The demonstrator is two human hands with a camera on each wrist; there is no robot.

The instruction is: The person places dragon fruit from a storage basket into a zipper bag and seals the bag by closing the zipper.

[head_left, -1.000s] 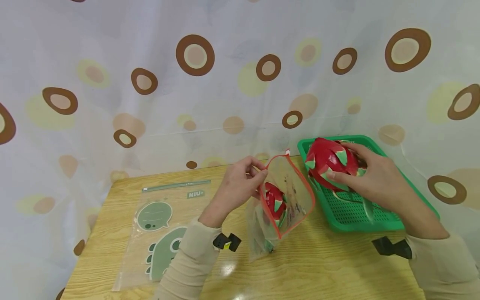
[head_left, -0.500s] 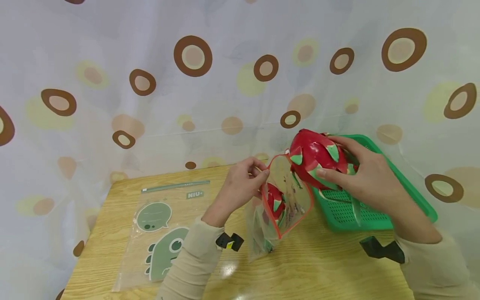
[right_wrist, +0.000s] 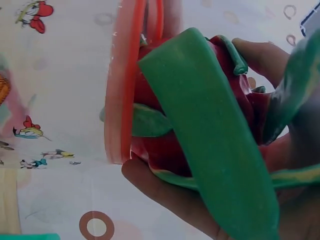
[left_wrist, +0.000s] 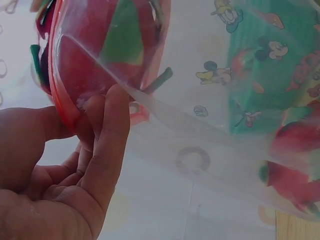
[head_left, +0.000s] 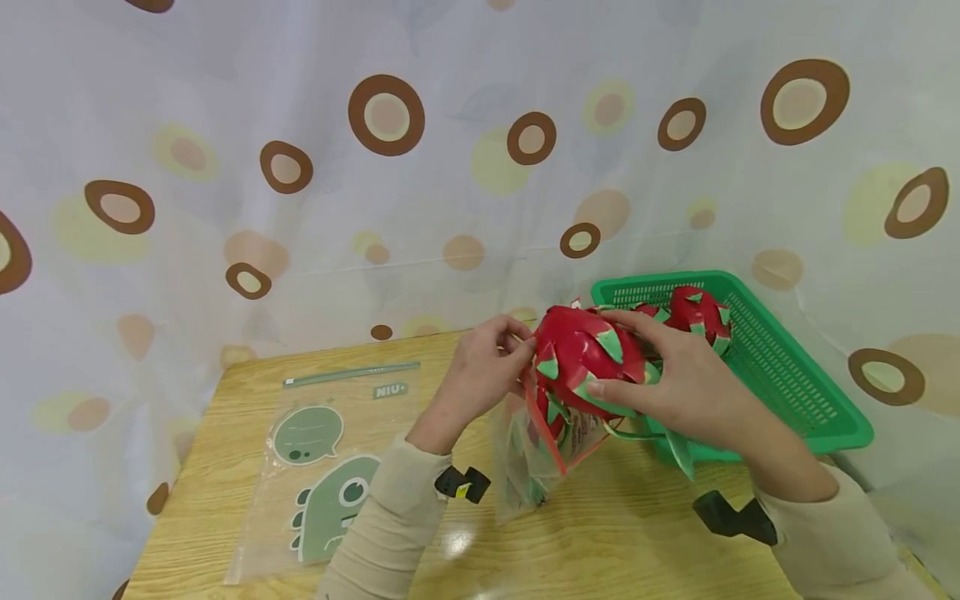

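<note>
My left hand (head_left: 480, 375) pinches the red-edged rim of a clear zip bag (head_left: 517, 471) between thumb and fingers. A printed cartoon pattern covers the bag in the left wrist view. Inside it lies one red dragon fruit (left_wrist: 300, 165) with green scales. My right hand (head_left: 690, 383) grips a larger dragon fruit (head_left: 588, 358) at the bag's mouth. Its front end overlaps the red rim (right_wrist: 120, 85) in the right wrist view, while long green scales (right_wrist: 210, 130) stick out towards the palm. The fruit hides much of the opening in the head view.
A green basket (head_left: 813, 375) stands at the right, holding more dragon fruit (head_left: 699, 315). At the left, a flat zip bag with a green dinosaur print (head_left: 330, 508) lies on the wooden table (head_left: 202, 467). A patterned curtain (head_left: 450, 167) hangs behind.
My right hand has carried the large dragon fruit leftward from over the basket to the bag's mouth, uncovering fruit in the basket. My left hand has kept its pinch on the rim.
</note>
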